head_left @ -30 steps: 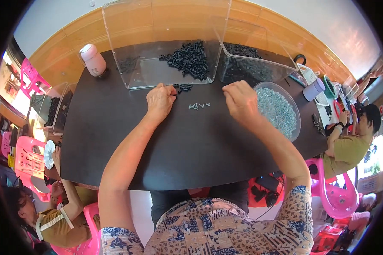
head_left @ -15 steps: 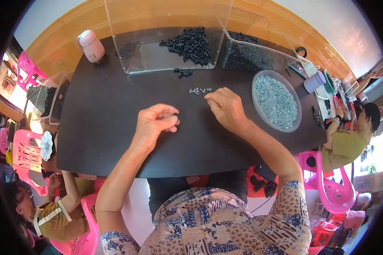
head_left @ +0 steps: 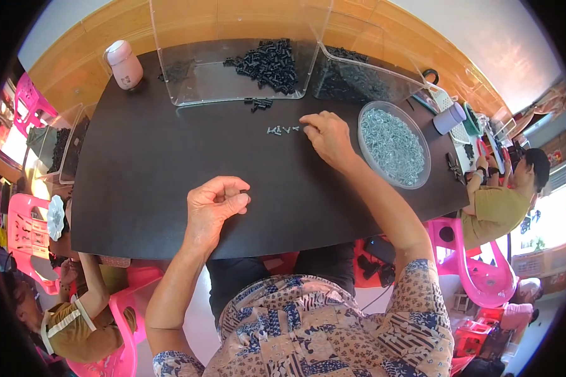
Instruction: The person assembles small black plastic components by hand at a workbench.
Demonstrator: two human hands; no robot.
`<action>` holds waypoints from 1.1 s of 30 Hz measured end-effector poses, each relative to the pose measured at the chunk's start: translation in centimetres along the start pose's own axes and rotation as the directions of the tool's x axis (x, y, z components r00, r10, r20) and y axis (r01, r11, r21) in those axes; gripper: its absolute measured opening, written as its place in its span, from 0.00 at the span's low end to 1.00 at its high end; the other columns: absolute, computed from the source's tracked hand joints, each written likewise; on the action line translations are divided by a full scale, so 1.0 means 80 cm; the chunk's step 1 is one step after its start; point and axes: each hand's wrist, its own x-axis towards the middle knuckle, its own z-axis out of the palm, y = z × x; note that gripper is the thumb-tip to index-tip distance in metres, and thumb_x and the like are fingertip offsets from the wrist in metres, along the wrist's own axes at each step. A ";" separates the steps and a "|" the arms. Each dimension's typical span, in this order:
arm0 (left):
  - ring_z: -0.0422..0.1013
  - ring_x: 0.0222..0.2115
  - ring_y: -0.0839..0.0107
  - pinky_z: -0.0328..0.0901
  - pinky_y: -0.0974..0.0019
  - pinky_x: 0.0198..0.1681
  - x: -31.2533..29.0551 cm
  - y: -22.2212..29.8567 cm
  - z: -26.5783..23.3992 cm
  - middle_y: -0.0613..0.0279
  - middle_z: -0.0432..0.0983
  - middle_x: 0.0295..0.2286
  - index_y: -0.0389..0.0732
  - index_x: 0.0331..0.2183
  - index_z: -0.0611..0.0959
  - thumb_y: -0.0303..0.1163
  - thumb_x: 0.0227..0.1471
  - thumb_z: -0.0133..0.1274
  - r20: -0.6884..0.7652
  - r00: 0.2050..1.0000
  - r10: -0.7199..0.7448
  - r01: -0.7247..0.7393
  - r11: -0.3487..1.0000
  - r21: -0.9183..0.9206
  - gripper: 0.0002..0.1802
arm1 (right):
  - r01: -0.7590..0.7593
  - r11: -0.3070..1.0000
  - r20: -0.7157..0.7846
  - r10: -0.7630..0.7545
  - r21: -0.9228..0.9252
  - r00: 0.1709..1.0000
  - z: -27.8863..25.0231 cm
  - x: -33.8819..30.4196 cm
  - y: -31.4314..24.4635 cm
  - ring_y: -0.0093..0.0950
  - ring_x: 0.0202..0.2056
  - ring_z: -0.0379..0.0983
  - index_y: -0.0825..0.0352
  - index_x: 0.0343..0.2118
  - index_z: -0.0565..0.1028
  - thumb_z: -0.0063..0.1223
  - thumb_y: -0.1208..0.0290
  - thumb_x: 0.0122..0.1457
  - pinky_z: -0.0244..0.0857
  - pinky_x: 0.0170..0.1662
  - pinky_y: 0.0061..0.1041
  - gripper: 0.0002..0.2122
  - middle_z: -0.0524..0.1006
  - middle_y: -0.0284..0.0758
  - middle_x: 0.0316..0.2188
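Observation:
My left hand (head_left: 212, 204) is held over the dark table, thumb and forefinger pinched on a small black plastic piece (head_left: 244, 191), of which only a bit shows. Farther out, my right hand (head_left: 328, 139) hovers low over the tabletop with thumb and forefinger slightly apart. Just left of its fingertips lie several loose silver screws (head_left: 278, 131) in a short row. Beyond them, a few black plastic pieces (head_left: 258, 103) sit in front of a clear bin. A round tub of silver screws (head_left: 393, 147) stands right of my right forearm.
A clear bin (head_left: 195, 102) holding a heap of black pieces (head_left: 267, 66) stands at the back, beside a second clear bin (head_left: 333, 91). A pink flask (head_left: 125, 66) is at back left, a lilac cup (head_left: 449, 119) at right. Co-workers sit on both sides on pink chairs (head_left: 484, 276).
The whole view has shifted slightly. My left hand has drawn nearer to me, away from the screws. My right hand's thumb and forefinger have parted a little beside the screws.

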 end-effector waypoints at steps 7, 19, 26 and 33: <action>0.73 0.22 0.75 0.69 0.75 0.28 -0.004 -0.002 0.004 0.58 0.77 0.24 0.33 0.35 0.78 0.20 0.46 0.56 0.009 0.996 -0.094 0.095 0.992 -0.087 0.11 | 0.145 0.979 0.122 -0.128 -0.145 0.984 0.015 0.021 0.005 0.39 0.31 0.69 0.64 0.28 0.79 0.50 0.78 0.47 0.64 0.34 0.36 0.07 0.72 0.41 0.24; 0.72 0.20 0.77 0.68 0.76 0.27 -0.003 -0.004 0.002 0.56 0.78 0.24 0.33 0.34 0.81 0.20 0.47 0.55 0.003 0.997 -0.082 0.082 0.995 -0.049 0.08 | 0.344 0.930 0.201 -0.315 -0.130 0.927 0.014 0.027 0.004 0.38 0.31 0.68 0.66 0.24 0.77 0.50 0.78 0.45 0.63 0.33 0.35 0.05 0.71 0.40 0.22; 0.71 0.19 0.77 0.67 0.77 0.25 -0.002 -0.006 0.002 0.56 0.78 0.23 0.33 0.33 0.81 0.20 0.46 0.55 -0.012 0.996 -0.086 0.085 0.994 -0.072 0.08 | 0.320 0.945 0.167 -0.305 -0.066 0.938 0.015 0.027 0.005 0.38 0.30 0.68 0.66 0.24 0.77 0.51 0.77 0.46 0.63 0.33 0.35 0.04 0.71 0.39 0.22; 0.71 0.19 0.77 0.67 0.77 0.25 -0.002 -0.011 -0.001 0.56 0.78 0.23 0.33 0.33 0.81 0.20 0.46 0.55 -0.018 0.997 -0.072 0.071 0.996 -0.061 0.08 | 0.251 0.968 0.189 -0.245 -0.007 0.951 0.016 0.025 0.000 0.39 0.32 0.69 0.66 0.24 0.76 0.51 0.77 0.46 0.64 0.35 0.35 0.03 0.73 0.40 0.24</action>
